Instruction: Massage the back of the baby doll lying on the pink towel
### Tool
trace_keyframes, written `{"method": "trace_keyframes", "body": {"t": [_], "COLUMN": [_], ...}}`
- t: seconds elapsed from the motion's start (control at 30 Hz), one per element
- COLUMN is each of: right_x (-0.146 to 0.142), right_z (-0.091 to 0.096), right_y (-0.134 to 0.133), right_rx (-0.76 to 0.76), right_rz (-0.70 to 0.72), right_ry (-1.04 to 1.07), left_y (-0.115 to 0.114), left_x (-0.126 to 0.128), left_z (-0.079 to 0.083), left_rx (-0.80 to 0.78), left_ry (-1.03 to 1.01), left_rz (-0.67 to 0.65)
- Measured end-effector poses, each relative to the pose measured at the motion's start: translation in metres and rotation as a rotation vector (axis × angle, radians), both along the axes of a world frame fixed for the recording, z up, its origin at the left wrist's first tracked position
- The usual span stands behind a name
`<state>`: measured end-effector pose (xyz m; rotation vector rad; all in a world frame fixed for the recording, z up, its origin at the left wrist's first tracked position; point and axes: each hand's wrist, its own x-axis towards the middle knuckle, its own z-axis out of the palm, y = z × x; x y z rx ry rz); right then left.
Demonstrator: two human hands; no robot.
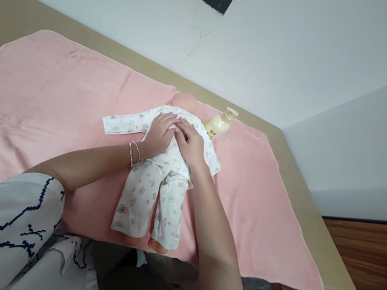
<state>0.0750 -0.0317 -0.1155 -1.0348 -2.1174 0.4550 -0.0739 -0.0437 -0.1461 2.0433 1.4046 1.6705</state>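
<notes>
A baby doll [184, 100] lies on its back on a pink blanket [44, 98], dressed in a white printed top and matching trousers [152, 196]. Its feet stick out near the blanket's front edge. My left hand [160, 131], with bangles on the wrist, rests on the doll's chest, fingers together and bent on the top's cloth. My right hand [190, 142] lies beside it, fingertips pressing the cloth at the middle of the chest. Both hands touch near the top's front seam. What the fingers pinch, if anything, is too small to make out.
A cream pump bottle [219, 122] lies on the blanket just right of the doll's head. The blanket covers a beige table [301, 186] set against a white wall. Wooden floor [359, 259] shows at the right. My patterned sleeves are at the bottom.
</notes>
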Motion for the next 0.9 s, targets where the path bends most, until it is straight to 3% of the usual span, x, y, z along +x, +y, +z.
{"method": "trace_keyframes", "body": {"t": [0.73, 0.9], "right_x": [-0.0024, -0.0017], "right_z": [0.0037, 0.0044], "right_y": [-0.0042, -0.0013], "right_rx": [0.01, -0.006], "right_rz": [-0.025, -0.039], "right_ry": [-0.09, -0.142], "left_y": [0.0006, 0.0051], "left_x": [0.0002, 0.0006], "left_z": [-0.0006, -0.0081], "left_rx": [-0.017, -0.076], "left_ry": [-0.008, -0.074], "left_rz": [0.006, 0.107]}}
